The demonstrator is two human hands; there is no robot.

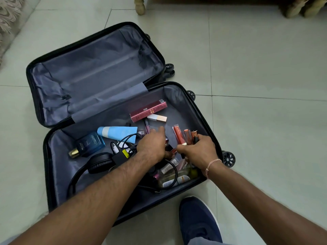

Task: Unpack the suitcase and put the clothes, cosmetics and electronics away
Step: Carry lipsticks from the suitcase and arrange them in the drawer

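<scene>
Grey lining is all that's left in the far half of the suitcase [44, 131], so no clothes show and you're on the cosmetics step, I'd say. Working off the blue tube [117, 133] as landmark: the perfume bottle [88, 145] sits just left of it, headphones [99, 163] and the charger [122, 154] below it. Right of the tube, your left hand [153, 145] reaches into the loose pile with fingers stretched out and relaxed, gripping nothing I can see. Further right, your right hand [199, 151] is curled tight around a bunch of lipsticks [185, 136]. Next move probably means scooping the small tubes without dropping that bundle, and steering clear of the charger cable.
</scene>
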